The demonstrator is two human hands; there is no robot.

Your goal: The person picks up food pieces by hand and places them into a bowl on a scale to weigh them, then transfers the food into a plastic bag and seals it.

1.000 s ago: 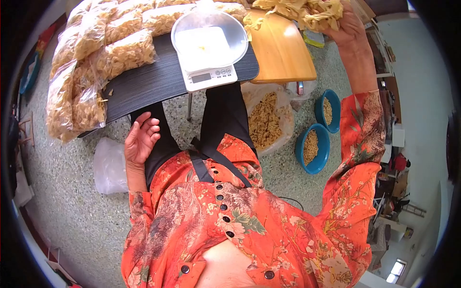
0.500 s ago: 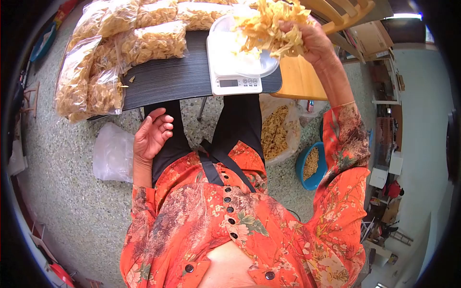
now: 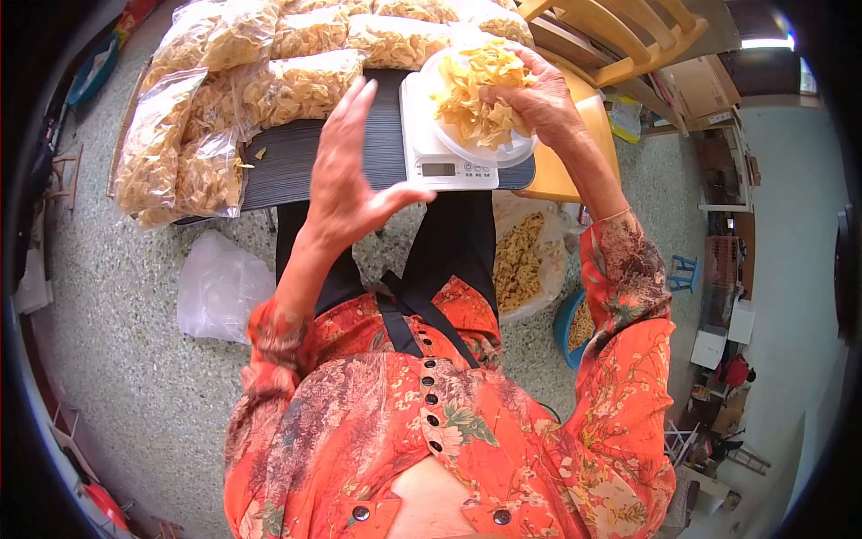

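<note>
My right hand [image 3: 552, 103] is closed around a clump of dried yellowish flakes [image 3: 478, 94]. The flakes overlap the shallow translucent bowl [image 3: 510, 158], which sits on a white digital kitchen scale [image 3: 418, 135]. Keys and a small grey display face me on the scale's near side. My left hand [image 3: 343, 184] is raised in front of the near table edge, left of the scale, with fingers and thumb spread and nothing in it. Clear plastic bags of the same flakes [image 3: 301, 85] lie along the left and far side of the dark table [image 3: 292, 166].
Below the table's right end stands an open plastic bag [image 3: 521, 260] of brownish pieces, with a blue basin [image 3: 567, 328] beside it. A whitish plastic bag [image 3: 223, 287] lies on the speckled floor at left. A wooden chair [image 3: 637, 45] stands at far right.
My right hand has come down and nearer with the flakes, over the bowl. My left hand has risen forward from my lap towards the table, its fingers straightening.
</note>
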